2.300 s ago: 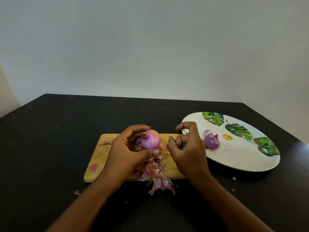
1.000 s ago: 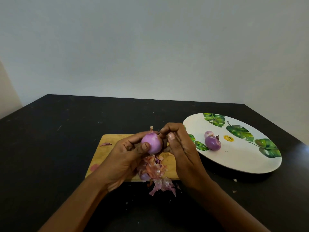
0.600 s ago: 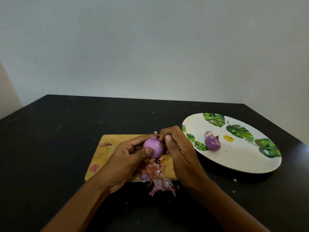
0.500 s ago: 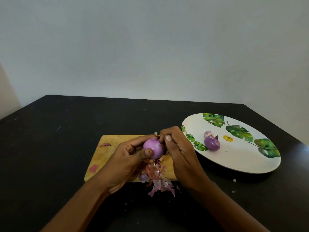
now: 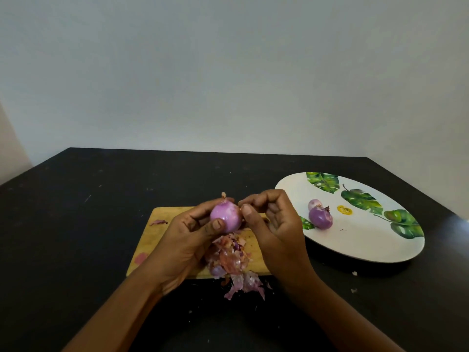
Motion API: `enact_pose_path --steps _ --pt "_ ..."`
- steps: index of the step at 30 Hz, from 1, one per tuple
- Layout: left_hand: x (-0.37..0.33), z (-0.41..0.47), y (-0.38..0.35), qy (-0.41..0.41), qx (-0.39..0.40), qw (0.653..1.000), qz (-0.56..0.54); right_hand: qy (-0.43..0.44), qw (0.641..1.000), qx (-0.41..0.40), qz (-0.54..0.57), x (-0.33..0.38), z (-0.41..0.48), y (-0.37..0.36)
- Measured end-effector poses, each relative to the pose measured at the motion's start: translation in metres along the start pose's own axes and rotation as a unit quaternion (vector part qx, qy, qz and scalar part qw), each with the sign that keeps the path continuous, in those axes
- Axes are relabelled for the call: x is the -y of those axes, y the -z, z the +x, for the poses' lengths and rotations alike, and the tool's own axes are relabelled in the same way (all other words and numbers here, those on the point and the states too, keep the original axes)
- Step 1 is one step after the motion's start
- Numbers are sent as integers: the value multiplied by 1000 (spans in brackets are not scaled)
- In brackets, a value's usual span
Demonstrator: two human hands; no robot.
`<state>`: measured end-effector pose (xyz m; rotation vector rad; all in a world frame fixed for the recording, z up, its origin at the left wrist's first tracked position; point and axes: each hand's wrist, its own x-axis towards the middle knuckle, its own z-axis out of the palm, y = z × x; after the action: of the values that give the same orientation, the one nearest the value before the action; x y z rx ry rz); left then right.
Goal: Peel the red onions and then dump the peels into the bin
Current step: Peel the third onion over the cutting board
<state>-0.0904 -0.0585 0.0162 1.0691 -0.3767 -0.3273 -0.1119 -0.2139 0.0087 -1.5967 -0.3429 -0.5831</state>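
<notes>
Gripping a red onion in the curled fingers of the left hand above a wooden cutting board, pinching its skin near the tip with right hand thumb and forefinger. Below, heaped peels spilling onto the black desk; two peeled onions on a leaf-print plate alongside.

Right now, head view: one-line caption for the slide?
Left hand holds a red onion over the cutting board; right hand pinches its skin, peels heaped below.
</notes>
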Motion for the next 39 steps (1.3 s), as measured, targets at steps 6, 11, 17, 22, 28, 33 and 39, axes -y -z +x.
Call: enact_pose_path --steps 6,11,17,22,28,33,39 --pt "3 1 5 -29 -13 995 95 52 995 -15 -90 -11 6 9" --pt "2 1 6 -48 -51 988 138 89 985 -29 -143 -12 7 10" --pt "1 0 3 -85 -84 974 193 82 972 -79 -203 -15 9 14" --pt "2 0 -1 -106 -101 961 235 60 984 -22 -164 -11 6 12" --pt "7 2 3 -119 -125 945 280 143 969 23 -201 -13 4 4" --pt "11 3 1 -138 -136 926 323 162 955 -17 -248 -19 2 2" --pt "15 1 -8 -166 -140 914 343 117 967 -61 -217 -24 -1 -2"
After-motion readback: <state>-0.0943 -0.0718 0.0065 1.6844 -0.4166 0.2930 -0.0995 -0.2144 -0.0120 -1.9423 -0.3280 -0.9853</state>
